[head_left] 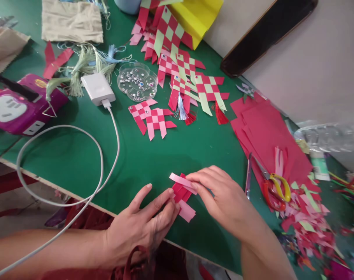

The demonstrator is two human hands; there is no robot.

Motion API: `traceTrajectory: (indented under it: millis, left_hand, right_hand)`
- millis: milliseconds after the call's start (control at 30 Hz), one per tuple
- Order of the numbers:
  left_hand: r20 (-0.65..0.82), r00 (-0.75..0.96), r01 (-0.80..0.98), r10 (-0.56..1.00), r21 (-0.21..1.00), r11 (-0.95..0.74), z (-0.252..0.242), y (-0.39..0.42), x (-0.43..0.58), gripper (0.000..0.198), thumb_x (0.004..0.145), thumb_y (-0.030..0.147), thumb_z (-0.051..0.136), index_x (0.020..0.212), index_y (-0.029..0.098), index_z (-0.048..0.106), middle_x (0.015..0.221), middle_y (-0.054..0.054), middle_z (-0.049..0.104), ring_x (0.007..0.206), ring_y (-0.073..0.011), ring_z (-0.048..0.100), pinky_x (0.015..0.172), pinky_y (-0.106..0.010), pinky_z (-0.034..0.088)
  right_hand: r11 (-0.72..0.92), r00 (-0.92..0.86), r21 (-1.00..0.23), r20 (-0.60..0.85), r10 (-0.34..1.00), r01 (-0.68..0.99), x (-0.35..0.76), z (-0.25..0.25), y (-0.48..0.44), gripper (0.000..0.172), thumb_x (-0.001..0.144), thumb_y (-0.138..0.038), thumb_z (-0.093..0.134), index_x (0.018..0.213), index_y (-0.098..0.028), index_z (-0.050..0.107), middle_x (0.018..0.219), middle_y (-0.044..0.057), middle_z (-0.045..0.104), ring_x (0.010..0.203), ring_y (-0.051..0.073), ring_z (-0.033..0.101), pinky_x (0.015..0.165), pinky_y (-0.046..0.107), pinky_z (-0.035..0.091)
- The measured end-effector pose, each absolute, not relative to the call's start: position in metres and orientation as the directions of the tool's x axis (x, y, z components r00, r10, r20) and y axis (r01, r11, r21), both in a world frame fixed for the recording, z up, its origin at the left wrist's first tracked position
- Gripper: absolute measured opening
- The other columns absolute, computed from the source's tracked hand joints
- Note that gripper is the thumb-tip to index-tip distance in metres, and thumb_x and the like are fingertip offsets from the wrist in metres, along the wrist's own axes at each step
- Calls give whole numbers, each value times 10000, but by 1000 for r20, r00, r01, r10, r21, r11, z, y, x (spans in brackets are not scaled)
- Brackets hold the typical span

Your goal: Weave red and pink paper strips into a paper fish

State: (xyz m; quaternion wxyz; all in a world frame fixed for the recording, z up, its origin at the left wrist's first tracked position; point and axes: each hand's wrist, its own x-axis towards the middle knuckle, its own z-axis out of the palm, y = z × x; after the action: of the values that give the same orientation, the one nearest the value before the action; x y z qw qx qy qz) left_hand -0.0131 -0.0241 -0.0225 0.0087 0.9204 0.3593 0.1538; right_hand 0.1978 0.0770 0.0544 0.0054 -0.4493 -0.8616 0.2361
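Near the front edge of the green table, pink and red paper strips lie crossed over one another. My left hand (pixel 153 219) holds the red paper strips (pixel 180 193) by their left side with its fingertips, its thumb held apart. A pink paper strip (pixel 178 179) lies across the upper part of the red ones, and its right end is pinched between the thumb and index finger of my right hand (pixel 223 198). Below, a wider pink paper piece (pixel 187 212) sticks out past my left fingertips. Part of the weave is hidden under my fingers.
Finished woven paper fish (pixel 157 119) lie further back, beside a clear tray of googly eyes (pixel 137 82). A white charger (pixel 98 88) trails its cable at left. Scissors (pixel 274 186), red paper sheets (pixel 270 124) and paper scraps (pixel 309 229) are at right.
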Motion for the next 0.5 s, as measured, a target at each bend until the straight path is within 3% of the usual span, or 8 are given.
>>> traceTrajectory:
  millis: [500]
  left_hand:
    - [260, 688, 667, 678, 144, -731, -19, -23, -13, 374, 969, 297, 498, 1332, 249, 575, 1347, -37, 514, 1468, -295, 201, 1210, -623, -14]
  right_hand:
    - [540, -593, -356, -52, 804, 763, 192, 34, 98, 141, 947, -140, 529, 972, -202, 654, 923, 27, 721, 856, 193, 590, 784, 342, 443]
